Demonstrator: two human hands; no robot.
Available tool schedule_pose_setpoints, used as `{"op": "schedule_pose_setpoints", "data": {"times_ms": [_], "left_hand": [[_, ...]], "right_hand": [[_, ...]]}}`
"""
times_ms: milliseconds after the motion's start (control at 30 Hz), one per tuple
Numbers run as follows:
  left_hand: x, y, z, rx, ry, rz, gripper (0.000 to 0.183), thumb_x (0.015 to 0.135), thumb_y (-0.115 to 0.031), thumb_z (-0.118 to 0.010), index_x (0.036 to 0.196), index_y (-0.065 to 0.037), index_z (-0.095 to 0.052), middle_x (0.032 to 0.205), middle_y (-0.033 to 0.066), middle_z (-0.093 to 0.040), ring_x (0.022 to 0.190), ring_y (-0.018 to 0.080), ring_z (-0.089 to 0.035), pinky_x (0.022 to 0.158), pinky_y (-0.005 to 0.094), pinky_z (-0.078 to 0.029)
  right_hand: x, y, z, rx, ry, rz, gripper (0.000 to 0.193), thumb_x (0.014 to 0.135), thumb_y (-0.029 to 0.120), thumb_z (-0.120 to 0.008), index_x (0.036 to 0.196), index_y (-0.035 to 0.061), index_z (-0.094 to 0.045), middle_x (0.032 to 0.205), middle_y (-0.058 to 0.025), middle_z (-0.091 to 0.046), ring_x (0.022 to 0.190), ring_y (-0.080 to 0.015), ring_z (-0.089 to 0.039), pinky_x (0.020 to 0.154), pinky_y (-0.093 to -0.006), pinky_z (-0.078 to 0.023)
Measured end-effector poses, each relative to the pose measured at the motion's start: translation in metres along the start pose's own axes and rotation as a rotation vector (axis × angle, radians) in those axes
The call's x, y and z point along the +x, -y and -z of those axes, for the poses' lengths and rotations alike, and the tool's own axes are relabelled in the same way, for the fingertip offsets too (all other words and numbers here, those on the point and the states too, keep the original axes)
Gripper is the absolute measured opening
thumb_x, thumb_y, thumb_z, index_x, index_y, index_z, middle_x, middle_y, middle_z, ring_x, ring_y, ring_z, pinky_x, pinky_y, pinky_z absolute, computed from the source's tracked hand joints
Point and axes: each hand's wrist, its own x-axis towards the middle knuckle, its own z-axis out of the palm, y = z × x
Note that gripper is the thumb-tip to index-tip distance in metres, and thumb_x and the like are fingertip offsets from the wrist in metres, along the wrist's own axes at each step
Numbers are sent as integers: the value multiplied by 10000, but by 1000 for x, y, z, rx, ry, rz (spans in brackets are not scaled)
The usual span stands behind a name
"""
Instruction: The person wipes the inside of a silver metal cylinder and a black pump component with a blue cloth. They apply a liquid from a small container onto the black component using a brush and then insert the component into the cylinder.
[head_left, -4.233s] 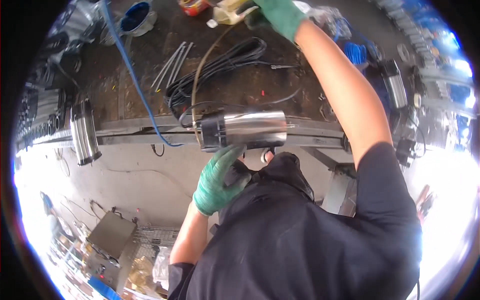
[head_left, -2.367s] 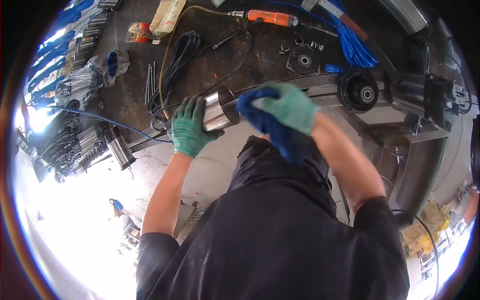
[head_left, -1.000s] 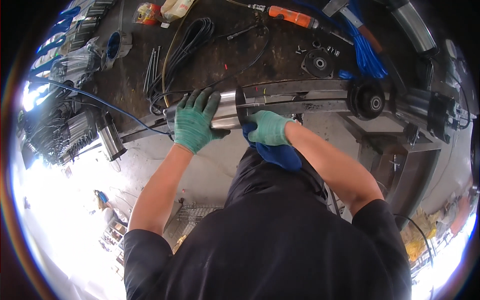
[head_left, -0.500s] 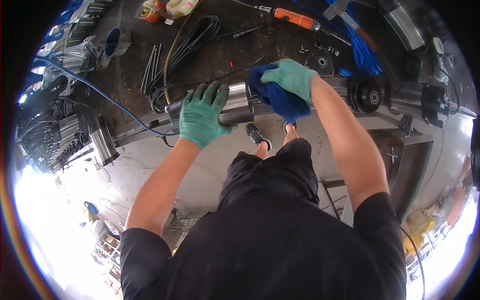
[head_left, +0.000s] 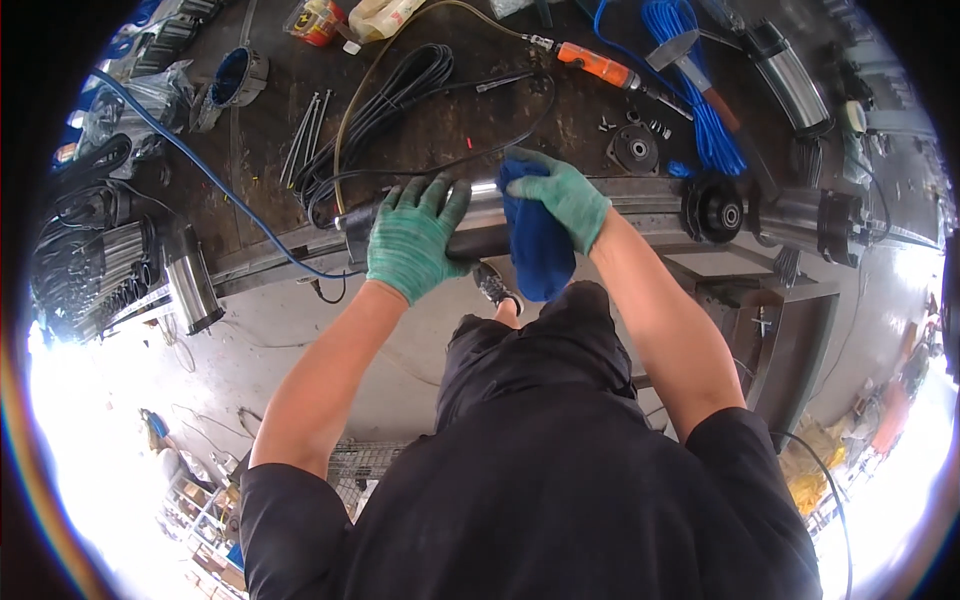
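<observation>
A shiny steel cylinder (head_left: 481, 207) with a dark end lies crosswise along the near edge of the workbench. My left hand (head_left: 414, 235), in a green glove with darkened fingertips, grips it from above, fingers over the top and thumb along the near side. My right hand (head_left: 566, 203), also gloved in green, closes on a blue cloth (head_left: 541, 252) at the cylinder's right end. The cloth hangs down over the bench edge and hides that end. A black cable (head_left: 425, 70) lies coiled behind the cylinder.
Beyond lie long thin bolts (head_left: 305, 135), an orange air tool (head_left: 596, 65) and a hammer (head_left: 672, 50) beside coiled blue cable (head_left: 715, 135). At right are a round flange (head_left: 634, 148), a black round part (head_left: 712, 210) and another steel cylinder (head_left: 810, 220). A blue hose (head_left: 215, 180) crosses the left.
My right hand has drawn the cloth slightly left and nearer, and the cloth now hangs lower. My left hand keeps its grip on the cylinder. The whole view has shifted a little.
</observation>
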Motion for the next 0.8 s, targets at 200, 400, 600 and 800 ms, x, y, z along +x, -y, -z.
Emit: {"op": "schedule_pose_setpoints", "data": {"times_ms": [200,400,600,800], "left_hand": [[-2,1,-1,-19,-18,-2,1121,599,-583,-901,1539,-132,-489,1557,125,-505,1418,346,-487,1202,542,-363],[-3,0,-4,-2,-41,-11,1118,577,-573,-907,1523,-138,-501,1538,124,-518,1393,366,-507,1186,544,-385],[2,0,-6,2,-43,-20,1152,540,-568,-918,1518,-128,-497,1532,121,-523,1380,366,-514,1180,544,-391],[1,3,-13,26,-66,-39,1135,534,-584,-913,1488,-118,-512,1521,122,-529,1360,370,-523,1166,543,-398]], "right_hand": [[-47,-15,-11,-244,51,166,754,915,-3,-636,1625,103,-404,1175,-82,-696,1090,-195,-659,961,-304,-529],[-74,-21,2,-1018,118,259,565,967,140,-628,1518,145,-502,1144,-187,-728,1031,-388,-707,868,-443,-563],[-14,28,69,-1263,117,597,320,891,113,-704,1211,101,-708,1181,-116,-709,1093,-362,-697,957,-437,-557],[52,25,38,-1284,268,756,377,892,101,-694,1268,91,-679,1187,-120,-717,1094,-375,-703,954,-445,-563]]}}
